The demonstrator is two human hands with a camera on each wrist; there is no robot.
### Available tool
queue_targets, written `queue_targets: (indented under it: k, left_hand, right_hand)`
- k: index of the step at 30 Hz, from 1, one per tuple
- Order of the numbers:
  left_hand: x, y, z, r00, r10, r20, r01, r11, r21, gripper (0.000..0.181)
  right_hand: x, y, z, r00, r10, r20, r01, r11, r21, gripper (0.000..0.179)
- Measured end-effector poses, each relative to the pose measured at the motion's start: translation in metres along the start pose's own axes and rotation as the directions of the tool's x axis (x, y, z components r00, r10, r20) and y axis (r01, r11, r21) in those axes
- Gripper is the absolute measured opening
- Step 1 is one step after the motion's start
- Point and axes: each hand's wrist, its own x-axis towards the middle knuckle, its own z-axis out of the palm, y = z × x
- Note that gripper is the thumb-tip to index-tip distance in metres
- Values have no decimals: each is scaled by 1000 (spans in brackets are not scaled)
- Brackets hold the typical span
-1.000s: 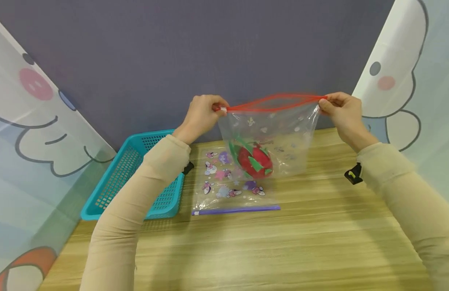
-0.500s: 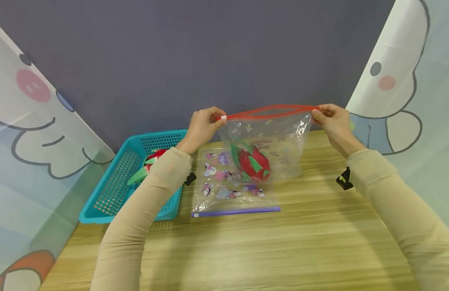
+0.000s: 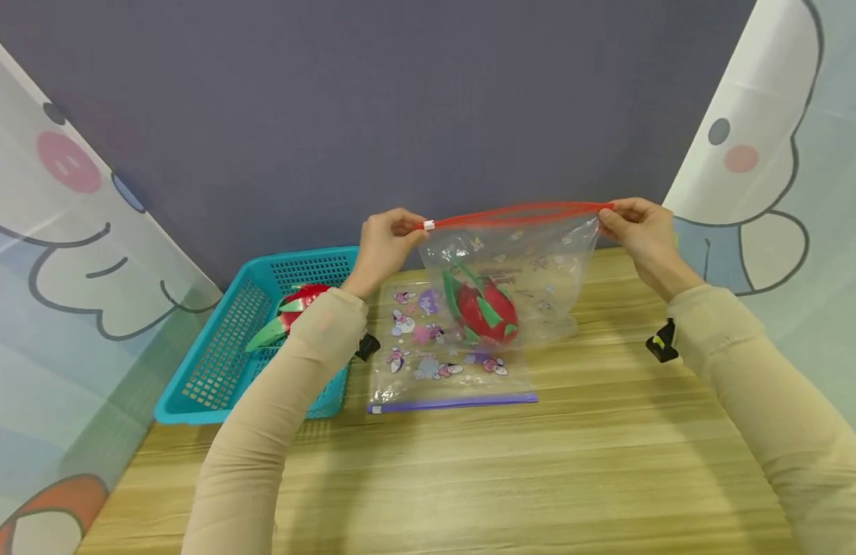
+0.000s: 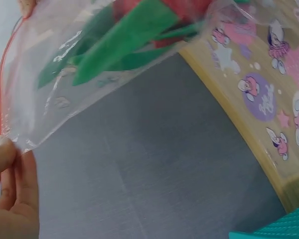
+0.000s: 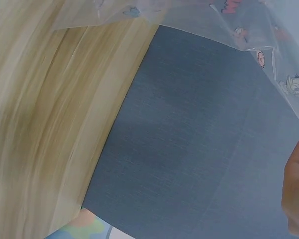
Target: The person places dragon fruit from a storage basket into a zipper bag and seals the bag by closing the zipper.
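The basket (image 3: 207, 339) stands left of the flat bag (image 3: 428, 374) — fruit (image 3: 493, 310) in the hanging bag (image 3: 545, 274).

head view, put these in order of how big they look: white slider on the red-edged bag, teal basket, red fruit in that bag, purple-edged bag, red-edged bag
1. teal basket, though partly behind the left sleeve
2. red-edged bag and purple-edged bag: too alike to rank
3. red fruit
4. white slider

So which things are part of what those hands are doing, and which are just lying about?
In the job:
- left hand, pinching one end of the bag
- right hand, pinching the other
- red-edged bag
- red-and-green fruit-like thing inside it

Lying about, though maybe wanted later:
- purple-edged bag, lying flat
- blue-green basket
- second fruit-like thing, in the basket
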Motion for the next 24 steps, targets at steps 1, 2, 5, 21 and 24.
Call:
queue_targets:
  k: [1,2,5,21,24]
  left_hand:
    - [0,-1,1,1000,7,-17,-7,1000,-5,17]
    - [0,-2,2,999,18,-33,-19,1000,-8,16]
    - [1,-3,4,997,40,-66,-41,999,-18,15]
    - [-7,-2,17,996,-64,-68,36,936,-351,13]
    - [-8,-2,18,995,-78,-65,48,926,-376,13]
  right_hand:
    - [0,-1,-1,1000,-5,0,5,1000,6,7]
    - [0,-1,-2,1000,-9,-1,9,1000,13,7]
    - [1,-3,-4,1000,-8,-6,8,999,31,7]
    - [-6,-21,6,968,-231,96,249,849,-466,34]
    - [-13,-26,24,918,-351,182,387,703,-596,31]
